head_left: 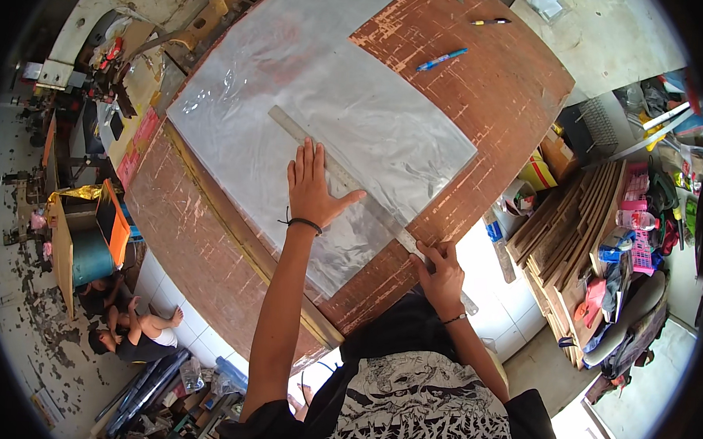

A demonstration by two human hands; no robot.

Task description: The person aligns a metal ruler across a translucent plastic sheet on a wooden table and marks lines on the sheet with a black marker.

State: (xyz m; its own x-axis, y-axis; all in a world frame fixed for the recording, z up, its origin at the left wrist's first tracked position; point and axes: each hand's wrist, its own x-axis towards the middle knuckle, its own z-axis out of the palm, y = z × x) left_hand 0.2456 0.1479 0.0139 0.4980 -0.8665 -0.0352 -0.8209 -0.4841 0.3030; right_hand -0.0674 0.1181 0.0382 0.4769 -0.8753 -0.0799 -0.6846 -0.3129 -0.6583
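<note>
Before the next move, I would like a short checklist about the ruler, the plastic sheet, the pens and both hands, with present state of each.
1. Left hand steadying the long ruler: ok, spread against it.
2. Right hand at the ruler's near end: ok, holding it.
3. Ruler wholly over the brown tabletop: not ok, its near end passes the edge.
4. Clear plastic sheet smooth: not ok, wrinkles show beside the ruler.
5. Blue pen and dark pen off the sheet: ok.
6. Ruler lined up with a mark: cannot tell.
</note>
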